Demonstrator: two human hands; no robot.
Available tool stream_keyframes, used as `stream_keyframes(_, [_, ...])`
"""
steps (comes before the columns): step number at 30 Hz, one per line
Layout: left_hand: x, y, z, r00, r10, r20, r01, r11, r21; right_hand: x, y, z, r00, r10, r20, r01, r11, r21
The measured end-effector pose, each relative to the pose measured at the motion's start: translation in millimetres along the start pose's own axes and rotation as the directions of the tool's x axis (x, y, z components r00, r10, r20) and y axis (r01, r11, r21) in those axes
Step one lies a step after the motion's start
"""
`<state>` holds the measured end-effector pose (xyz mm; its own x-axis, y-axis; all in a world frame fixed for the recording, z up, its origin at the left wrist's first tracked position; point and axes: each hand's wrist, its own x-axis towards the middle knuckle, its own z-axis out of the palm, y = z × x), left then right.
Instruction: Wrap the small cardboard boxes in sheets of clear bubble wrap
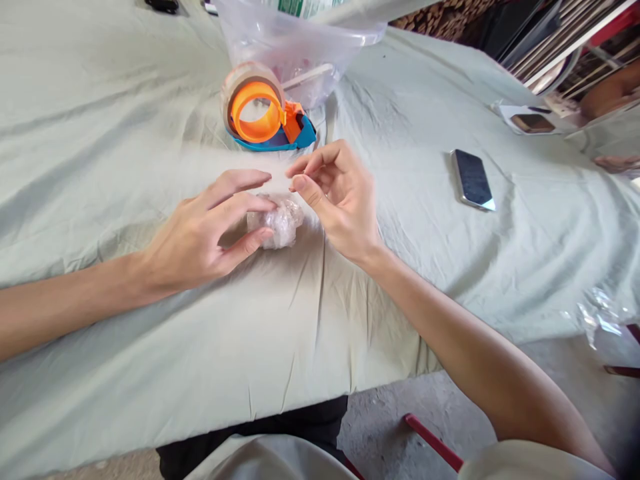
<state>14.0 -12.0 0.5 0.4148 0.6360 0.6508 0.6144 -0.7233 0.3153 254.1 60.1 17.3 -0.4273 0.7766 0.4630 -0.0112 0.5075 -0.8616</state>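
Observation:
A small bundle of clear, crinkled bubble wrap (pixel 283 223) sits on the cloth-covered table in front of me. My left hand (pixel 213 223) reaches it from the left, with thumb and middle finger resting on it and the index finger raised. Whatever is inside the wrap cannot be made out. Just above and right of the bundle is my right hand (pixel 340 200), its fingers curled and the thumb close to the fingertips in a pinch. Anything between those fingertips is too small or blurred to name. Behind both hands stands an orange and blue tape dispenser (pixel 295 137) with a roll of clear tape (pixel 245 73).
A translucent plastic tub (pixel 350 43) stands behind the dispenser. To the right lies a dark smartphone (pixel 473 180); another phone (pixel 533 123) is farther off, near another person's arm (pixel 610 93). Clear plastic (pixel 600 313) hangs at the right table edge. The pale green tablecloth (pixel 125 373) is wrinkled.

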Motion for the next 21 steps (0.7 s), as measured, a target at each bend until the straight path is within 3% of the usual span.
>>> stream_keyframes(3, [1.0,-0.1,0.0,0.999,0.032,-0.012,-0.031,0.998,0.047,-0.2,-2.9,0.0,1.000,0.001,0.007,-0.002,0.999,0.039])
stream_keyframes(8, [2.4,-2.1,3.2,0.993,-0.085,0.083,0.087,0.996,-0.027,-3.6,-5.5,0.4,0.998,0.059,-0.029,-0.056,0.993,0.108])
stream_keyframes(14, [3.0,-2.9,2.9,0.987,-0.110,0.119,0.118,0.991,-0.060,-8.1,-16.2,1.5,0.994,0.106,-0.037,-0.104,0.993,0.055])
stream_keyframes(21, [4.9,-0.5,0.7,0.996,-0.067,0.055,0.071,0.994,-0.079,5.0,-39.3,-15.2,0.974,0.183,0.132,-0.170,0.980,-0.104])
